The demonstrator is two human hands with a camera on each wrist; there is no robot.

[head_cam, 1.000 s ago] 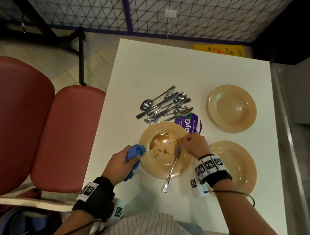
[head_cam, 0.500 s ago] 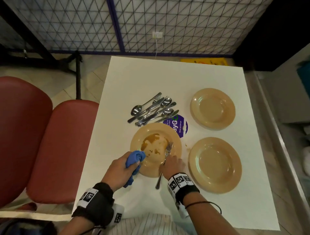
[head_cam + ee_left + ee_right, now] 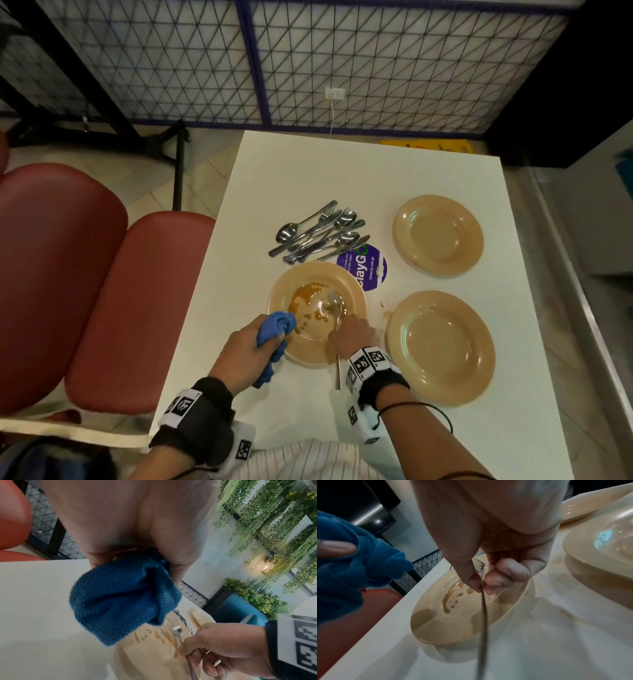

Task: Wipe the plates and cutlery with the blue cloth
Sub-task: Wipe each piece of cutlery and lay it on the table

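Note:
A tan plate [image 3: 310, 277] smeared with brown sauce sits on the white table near me. My left hand [image 3: 245, 346] grips the bunched blue cloth [image 3: 275, 325] at the plate's left rim; the left wrist view shows the cloth [image 3: 120, 596] hanging over the plate [image 3: 150, 655]. My right hand [image 3: 352, 334] pinches a fork [image 3: 338, 371] by its handle, tines over the plate's right side; in the right wrist view the fork [image 3: 483, 601] runs between thumb and fingers above the dirty plate [image 3: 436, 626]. Two clean tan plates [image 3: 438, 236] [image 3: 442, 346] lie to the right.
A pile of several spoons, forks and knives [image 3: 318, 231] lies behind the dirty plate, beside a round purple sticker [image 3: 363, 270]. Red seats [image 3: 102, 291] stand left of the table. A mesh fence [image 3: 342, 61] runs behind the table's far edge.
My right hand slid from the fork's head down its handle toward me and now pinches it. The left hand with the cloth stayed at the plate's left rim. The head view tilted up.

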